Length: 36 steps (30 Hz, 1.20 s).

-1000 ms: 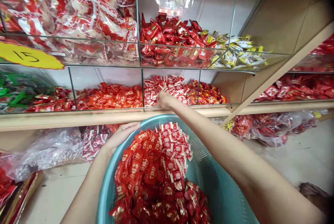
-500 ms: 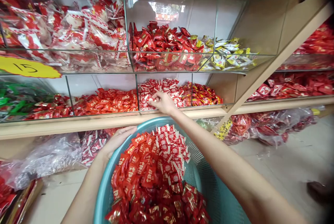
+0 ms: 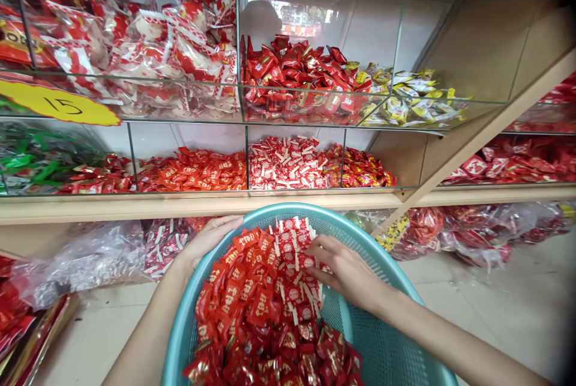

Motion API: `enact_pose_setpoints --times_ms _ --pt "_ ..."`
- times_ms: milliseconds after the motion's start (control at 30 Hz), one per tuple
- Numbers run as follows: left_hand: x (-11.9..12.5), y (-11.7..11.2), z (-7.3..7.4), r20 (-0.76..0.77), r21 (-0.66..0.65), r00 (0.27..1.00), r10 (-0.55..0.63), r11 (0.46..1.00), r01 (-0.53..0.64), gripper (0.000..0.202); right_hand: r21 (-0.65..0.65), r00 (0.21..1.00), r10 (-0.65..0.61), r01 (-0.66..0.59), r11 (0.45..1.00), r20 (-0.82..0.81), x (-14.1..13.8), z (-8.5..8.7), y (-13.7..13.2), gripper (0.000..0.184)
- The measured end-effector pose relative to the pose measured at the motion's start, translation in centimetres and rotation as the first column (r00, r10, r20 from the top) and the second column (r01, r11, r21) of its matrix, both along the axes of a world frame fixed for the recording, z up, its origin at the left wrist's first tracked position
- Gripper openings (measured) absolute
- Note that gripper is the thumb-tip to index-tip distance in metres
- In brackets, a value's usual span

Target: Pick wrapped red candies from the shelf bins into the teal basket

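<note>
My left hand (image 3: 210,242) grips the far left rim of a teal plastic basket (image 3: 180,320), its fingers over the outer edge. Inside, my right hand (image 3: 344,269) bends its fingers and thumb around a small red-and-white wrapped candy (image 3: 310,262) at the right side of a neat pile of the same candies (image 3: 288,248). The fingers partly cover that side of the pile. To the left lie orange-red wrapped candies (image 3: 236,281) in rows. Darker red, gold-printed candies (image 3: 274,356) fill the near part.
Behind the basket, a wooden shelf edge (image 3: 135,209) fronts clear bins, including one of red-and-white candies (image 3: 288,164). Higher bins hold red packets (image 3: 292,74) and yellow-white packets (image 3: 414,98). A yellow price tag (image 3: 63,104) hangs left. Plastic bags (image 3: 90,260) sit below the shelf.
My right hand has come back from the red-and-white candy bin, down and right, to the pile in the basket. My left hand stays on the rim. The view has shifted slightly.
</note>
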State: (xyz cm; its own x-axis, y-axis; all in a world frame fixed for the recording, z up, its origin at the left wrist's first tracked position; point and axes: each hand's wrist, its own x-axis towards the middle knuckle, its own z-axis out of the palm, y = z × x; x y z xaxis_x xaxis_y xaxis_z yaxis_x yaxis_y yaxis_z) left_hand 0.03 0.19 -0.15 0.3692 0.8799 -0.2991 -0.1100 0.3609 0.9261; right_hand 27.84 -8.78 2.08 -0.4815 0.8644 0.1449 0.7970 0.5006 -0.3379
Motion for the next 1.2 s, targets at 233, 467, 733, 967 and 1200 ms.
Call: enact_pose_setpoints --times_ms 233,467,733,967,1200 --pt "-0.1 0.1 -0.1 -0.025 0.009 1.0 0.013 1.0 -0.013 0.032 0.145 0.97 -0.003 -0.033 0.989 0.242 -1.3 -1.3 0.6 0.009" --pt "0.2 -0.2 0.4 -0.021 -0.015 0.999 0.024 1.0 -0.024 0.027 0.233 0.96 -0.043 -0.024 0.972 0.278 -2.0 -1.8 0.8 0.005" --pt "0.0 -0.1 0.3 -0.005 -0.024 1.0 -0.01 1.0 0.01 0.032 0.197 0.955 -0.066 0.008 0.98 0.29 -2.6 -1.3 1.0 0.01" --pt "-0.2 0.1 -0.1 -0.005 -0.015 1.0 -0.01 1.0 0.01 0.036 0.243 0.984 -0.086 0.047 0.969 0.155 -2.8 4.4 4.5 0.018" --pt "0.0 -0.2 0.4 -0.016 0.011 1.0 -0.011 1.0 0.011 0.034 0.332 0.883 -0.422 0.343 0.879 0.206 -3.1 7.1 13.9 0.021"
